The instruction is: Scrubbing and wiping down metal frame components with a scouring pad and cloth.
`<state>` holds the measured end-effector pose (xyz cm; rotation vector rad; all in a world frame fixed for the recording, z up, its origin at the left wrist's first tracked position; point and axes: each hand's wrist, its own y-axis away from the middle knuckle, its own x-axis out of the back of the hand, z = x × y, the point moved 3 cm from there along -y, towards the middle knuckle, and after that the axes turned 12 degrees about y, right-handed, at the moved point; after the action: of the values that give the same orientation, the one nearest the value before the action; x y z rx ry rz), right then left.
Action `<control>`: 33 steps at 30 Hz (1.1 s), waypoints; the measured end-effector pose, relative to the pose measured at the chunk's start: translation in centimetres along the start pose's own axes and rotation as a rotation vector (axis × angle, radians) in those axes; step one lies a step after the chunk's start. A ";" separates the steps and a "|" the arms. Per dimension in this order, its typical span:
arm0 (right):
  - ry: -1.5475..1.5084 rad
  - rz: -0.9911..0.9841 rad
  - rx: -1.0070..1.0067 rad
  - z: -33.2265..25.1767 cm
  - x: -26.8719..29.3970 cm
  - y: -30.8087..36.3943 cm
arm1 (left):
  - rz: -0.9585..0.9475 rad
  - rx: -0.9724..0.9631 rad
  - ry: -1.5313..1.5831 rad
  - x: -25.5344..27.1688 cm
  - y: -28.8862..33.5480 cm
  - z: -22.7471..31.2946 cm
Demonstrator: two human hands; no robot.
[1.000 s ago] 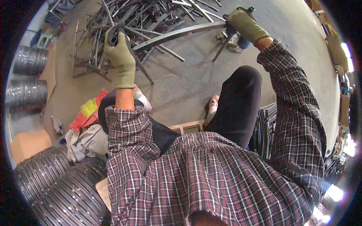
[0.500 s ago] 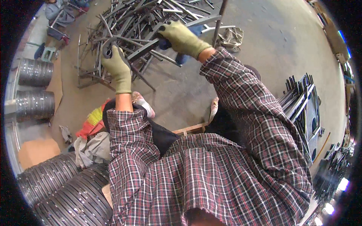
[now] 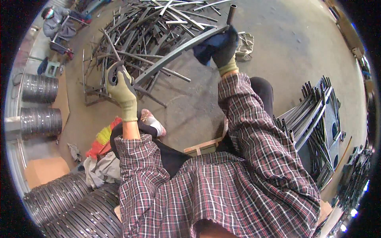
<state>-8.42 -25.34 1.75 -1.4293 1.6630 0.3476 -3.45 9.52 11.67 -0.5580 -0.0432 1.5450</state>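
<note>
A grey metal frame, a long flat bar with round tubes at its ends, is held up slantwise in front of me. My left hand, in a pale green glove with dark-coated fingers, is closed round the tube at its near left end. At the far right end my right hand, gloved alike, is closed on a dark blue cloth. That cloth lies against the bar just below the open-topped upright tube. Part of the cloth is hidden by the hand.
A tangled heap of metal tube frames lies beyond my hands. Bundled tubes stand at the right. Coiled or stacked black rings are at my left. A crumpled beige cloth lies on the floor; another person sits far left.
My right hand has moved with the blue cloth from the bar's middle to its far right end and turned over. My left hand still grips the left tube.
</note>
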 end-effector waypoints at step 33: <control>1.027 0.151 0.176 16.2 -17.3 6.9 | 0.001 0.039 0.151 -1.7 1.3 0.8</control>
<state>-8.59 -0.74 3.50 -1.4289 2.5259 -0.5503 -5.00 8.08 12.44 -0.6420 0.1025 1.4979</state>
